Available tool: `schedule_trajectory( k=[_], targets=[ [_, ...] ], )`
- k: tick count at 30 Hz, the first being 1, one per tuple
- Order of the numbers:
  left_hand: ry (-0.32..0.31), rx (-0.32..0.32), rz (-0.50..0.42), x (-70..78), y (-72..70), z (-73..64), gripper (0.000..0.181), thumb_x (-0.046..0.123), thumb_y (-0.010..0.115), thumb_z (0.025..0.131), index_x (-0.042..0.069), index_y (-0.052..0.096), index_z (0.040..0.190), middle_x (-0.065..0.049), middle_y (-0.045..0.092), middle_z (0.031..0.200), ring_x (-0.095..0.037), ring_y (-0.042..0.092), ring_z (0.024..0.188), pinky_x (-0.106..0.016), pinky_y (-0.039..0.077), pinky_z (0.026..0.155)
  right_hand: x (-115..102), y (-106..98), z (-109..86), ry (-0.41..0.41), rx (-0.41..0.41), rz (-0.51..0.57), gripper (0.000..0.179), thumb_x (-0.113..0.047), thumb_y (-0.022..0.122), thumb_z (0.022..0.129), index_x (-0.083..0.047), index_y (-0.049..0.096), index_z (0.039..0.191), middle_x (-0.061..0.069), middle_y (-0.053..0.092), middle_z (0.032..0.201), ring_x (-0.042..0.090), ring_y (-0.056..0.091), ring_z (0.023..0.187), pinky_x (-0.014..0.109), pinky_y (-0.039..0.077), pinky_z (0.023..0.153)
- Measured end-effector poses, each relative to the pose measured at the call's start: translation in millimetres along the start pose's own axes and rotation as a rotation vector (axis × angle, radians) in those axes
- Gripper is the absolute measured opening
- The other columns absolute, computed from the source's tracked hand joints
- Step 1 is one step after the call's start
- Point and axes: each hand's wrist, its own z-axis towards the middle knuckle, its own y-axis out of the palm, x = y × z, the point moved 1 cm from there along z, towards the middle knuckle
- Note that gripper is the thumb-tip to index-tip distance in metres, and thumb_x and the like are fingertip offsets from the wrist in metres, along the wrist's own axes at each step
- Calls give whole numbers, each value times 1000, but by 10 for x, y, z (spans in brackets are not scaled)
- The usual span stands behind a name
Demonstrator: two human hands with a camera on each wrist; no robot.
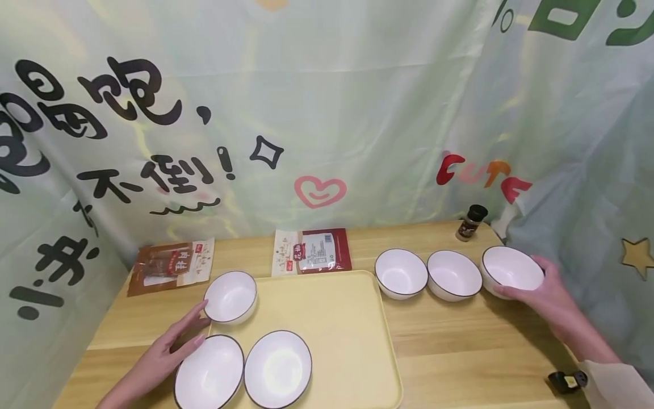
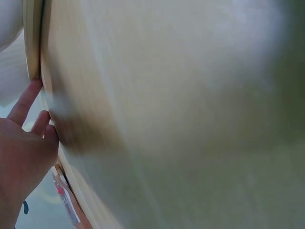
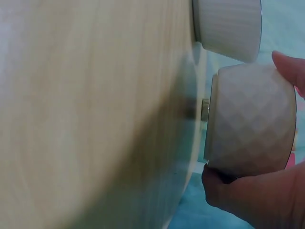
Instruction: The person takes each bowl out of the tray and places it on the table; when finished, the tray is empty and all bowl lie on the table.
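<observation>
My right hand [image 1: 541, 284] grips a white bowl [image 1: 512, 267] with a dark rim at the far right of the row. The right wrist view shows fingers on opposite sides of this bowl's diamond-patterned wall [image 3: 255, 119], its base raised off the table. Beside it stand a second white bowl [image 1: 453, 274] and a third [image 1: 401, 272]. At the left, my left hand [image 1: 166, 352] has its fingers extended at an upper bowl [image 1: 231, 296], thumb over the rim of a lower bowl [image 1: 209, 375]. Another bowl [image 1: 278, 369] stands right of that one.
The yellow tray [image 1: 352, 335] lies under or beside the left bowls. Behind it are a brown packet [image 1: 171, 266] and a red-and-white packet [image 1: 311, 251]. A black-capped spice jar [image 1: 470, 222] stands at the back right. A printed cloth [image 1: 357, 113] hangs behind the wooden table [image 1: 460, 352].
</observation>
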Motion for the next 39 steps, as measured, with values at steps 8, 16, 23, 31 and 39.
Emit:
schedule_trajectory(
  k=[8, 16, 23, 31, 39],
  targets=[
    [3, 4, 6, 13, -12, 1, 72, 33, 64, 113, 28, 28, 175, -19, 55, 160, -25, 54, 144, -79, 36, 111, 54, 41, 22, -10, -5, 8, 116, -26, 85, 97, 14, 0, 166, 46, 14, 161, 57, 31, 134, 11, 32, 85],
    [32, 10, 31, 33, -51, -3, 71, 32, 62, 114, 28, 27, 176, -19, 54, 160, -16, 55, 141, -77, 39, 110, 94, 116, 21, 5, -8, 24, 119, -26, 87, 95, 12, 0, 167, 44, 16, 162, 55, 33, 132, 12, 32, 80],
    [37, 16, 43, 46, -36, -11, 71, 33, 62, 114, 28, 28, 175, -18, 55, 160, -10, 55, 139, -75, 41, 110, 107, 101, 19, 4, -28, 38, 118, -26, 85, 97, 11, -3, 167, 45, 12, 162, 58, 30, 135, 12, 32, 82],
    [42, 22, 30, 29, -31, -14, 70, 31, 62, 114, 28, 28, 175, -18, 54, 161, -16, 54, 141, -74, 41, 110, 97, 108, 46, -28, -46, 46, 116, -23, 84, 97, 11, -3, 166, 44, 12, 161, 55, 30, 131, 8, 30, 80],
    [39, 5, -2, 28, -33, -2, 71, 29, 63, 114, 30, 27, 175, -19, 55, 159, -31, 50, 146, -82, 32, 110, 86, 69, 77, -44, -53, 107, 108, -23, 74, 104, 11, -8, 166, 43, 4, 165, 49, 22, 137, 4, 28, 87]
  ],
)
